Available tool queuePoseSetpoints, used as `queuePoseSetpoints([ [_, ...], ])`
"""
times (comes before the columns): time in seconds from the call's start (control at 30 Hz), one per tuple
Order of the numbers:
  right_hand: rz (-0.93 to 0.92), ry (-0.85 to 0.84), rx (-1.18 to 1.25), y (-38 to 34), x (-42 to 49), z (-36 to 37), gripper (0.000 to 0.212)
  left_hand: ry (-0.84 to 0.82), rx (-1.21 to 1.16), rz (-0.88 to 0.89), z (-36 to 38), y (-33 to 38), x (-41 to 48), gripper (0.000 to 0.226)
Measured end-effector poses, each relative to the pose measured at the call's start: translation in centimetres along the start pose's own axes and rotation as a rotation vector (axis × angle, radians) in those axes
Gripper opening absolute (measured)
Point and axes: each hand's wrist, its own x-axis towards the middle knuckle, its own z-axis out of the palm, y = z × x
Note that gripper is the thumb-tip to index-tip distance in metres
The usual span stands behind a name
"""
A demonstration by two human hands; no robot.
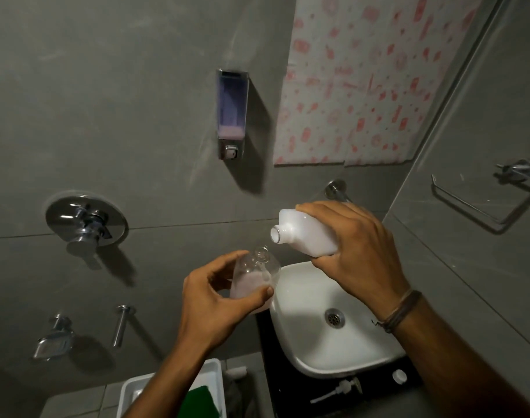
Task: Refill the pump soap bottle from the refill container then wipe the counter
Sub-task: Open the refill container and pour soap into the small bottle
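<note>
Head view: grey wall tiles [137, 86] fill most of the scene, with a pink-patterned panel [363, 79] at one o'clock. A white basin [300, 345] sits at five o'clock on a black counter [290, 396]. A white tub [215, 372] with a green cloth [203, 399] in it lies at six o'clock.

My right hand [357, 251] is wrapped over the refill container [306, 233], fingers on top and thumb beneath. The container is tipped on its side above the basin's far edge, with its open mouth facing eight o'clock.

My left hand [215, 303] curls round the clear soap bottle [254, 279], with the thumb across its lower front. The bottle is held in the air at the basin's ten o'clock. It leans, its open neck pointing up at the container's mouth, close but not touching. Pinkish soap fills its lower part.

The pump [336, 390] lies on the counter at the basin's six o'clock. A small white cap [399, 376] sits at the pump's two o'clock.
</note>
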Motion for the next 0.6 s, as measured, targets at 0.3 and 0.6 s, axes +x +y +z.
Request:
queuePoseSetpoints([
  [0.3, -0.064, 0.019, -0.059, -0.3, 0.2, -0.6, 0.052, -0.001, -0.003, -0.013, 0.4, 0.8, -0.3, 0.067],
  [0.6, -0.094, 0.039, -0.096, 0.0, 0.0, -0.9, 0.051, -0.006, -0.01, -0.002, 1.0, 1.1, -0.6, 0.066],
])
